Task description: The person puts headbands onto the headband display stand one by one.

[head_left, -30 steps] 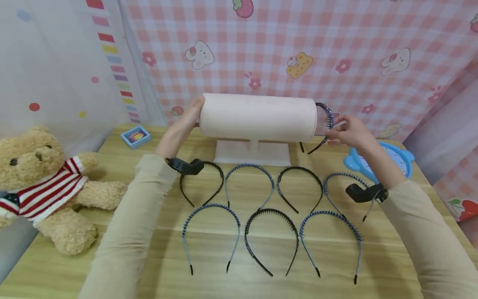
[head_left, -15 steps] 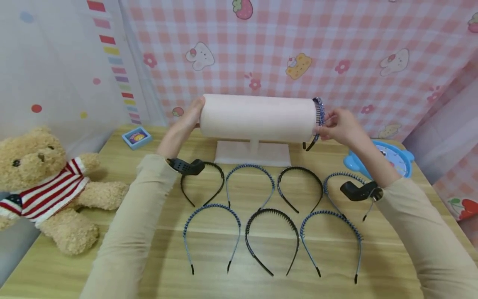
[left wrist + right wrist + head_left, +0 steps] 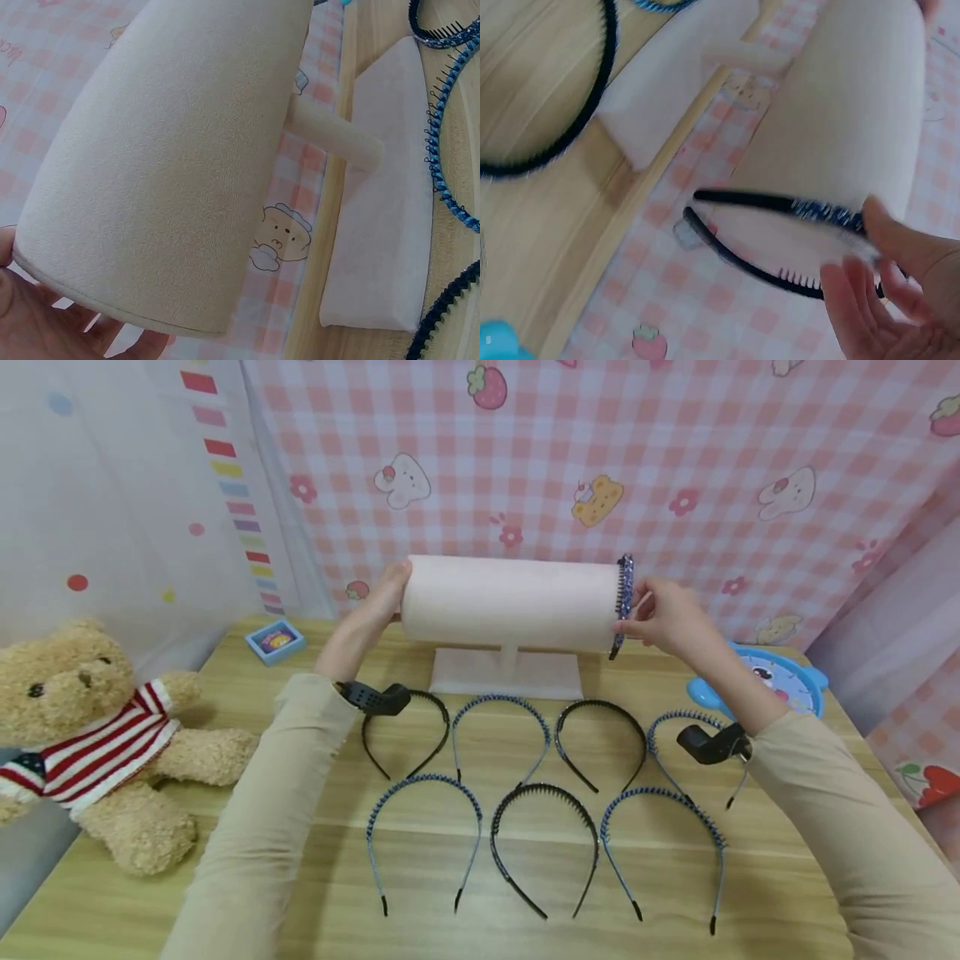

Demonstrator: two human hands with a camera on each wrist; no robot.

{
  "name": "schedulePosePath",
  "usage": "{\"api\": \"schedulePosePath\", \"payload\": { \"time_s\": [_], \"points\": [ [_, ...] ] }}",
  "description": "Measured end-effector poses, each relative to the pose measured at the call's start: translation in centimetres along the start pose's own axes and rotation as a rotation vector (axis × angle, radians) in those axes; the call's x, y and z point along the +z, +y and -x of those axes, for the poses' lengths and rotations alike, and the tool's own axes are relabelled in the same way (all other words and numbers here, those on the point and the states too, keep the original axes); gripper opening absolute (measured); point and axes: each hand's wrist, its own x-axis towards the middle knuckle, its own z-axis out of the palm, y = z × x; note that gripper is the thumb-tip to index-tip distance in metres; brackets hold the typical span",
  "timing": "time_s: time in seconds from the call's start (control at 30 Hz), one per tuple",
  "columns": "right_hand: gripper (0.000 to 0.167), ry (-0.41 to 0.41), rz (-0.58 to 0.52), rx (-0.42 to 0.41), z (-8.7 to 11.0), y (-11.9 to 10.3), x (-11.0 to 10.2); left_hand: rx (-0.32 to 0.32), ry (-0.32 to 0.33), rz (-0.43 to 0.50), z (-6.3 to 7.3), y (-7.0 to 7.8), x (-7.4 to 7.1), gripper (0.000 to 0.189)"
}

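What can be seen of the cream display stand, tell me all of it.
The display stand is T-shaped: a thick, plain cream roll lying horizontally on a short, paler post above a flat rectangular base. Its covering looks like finely textured fabric, with a seam-like line near the left end. The base rests on the wooden table. The left hand grips the roll's left end; the right hand holds a glittery, toothed headband at its right end, contact unclear.
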Motion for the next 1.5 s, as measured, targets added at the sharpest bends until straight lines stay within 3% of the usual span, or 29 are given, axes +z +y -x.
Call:
{"api": "schedulePosePath", "payload": {
  "time_s": [0.1,0.2,0.33,0.5,0.77,1.03,1.13,1.5],
  "points": [
    [0.080,0.045,0.051,-0.044,-0.5,0.6,-0.1,-0.002,-0.002,0.001,0.1,0.0,0.1,0.055],
    [0.099,0.032,0.060,-0.152,-1.1,1.5,-0.3,0.013,-0.006,0.002,0.1,-0.2,0.1,0.055],
    [0.097,-0.040,0.057,-0.282,-1.6,2.3,-0.4,0.029,-0.004,-0.001,0.0,-0.4,0.1,0.053],
    [0.099,-0.076,0.008,-0.294,-1.9,2.5,0.1,0.016,0.000,-0.002,0.1,-0.6,0.1,0.055],
    [0.100,0.014,-0.035,-0.356,-2.3,3.5,1.3,-0.028,-0.004,0.018,0.3,-0.9,-0.2,0.056],
    [0.093,0.192,0.024,-0.565,-2.1,4.1,2.9,-0.035,-0.006,0.027,0.1,-1.0,0.0,0.057],
    [0.092,0.199,0.062,-0.568,-2.2,3.7,2.9,-0.034,-0.003,0.033,0.0,-1.0,-0.1,0.057],
    [0.098,0.113,0.216,-0.464,-3.1,0.9,2.4,0.013,-0.018,0.041,-0.2,-0.5,-0.3,0.052]
  ]
}}
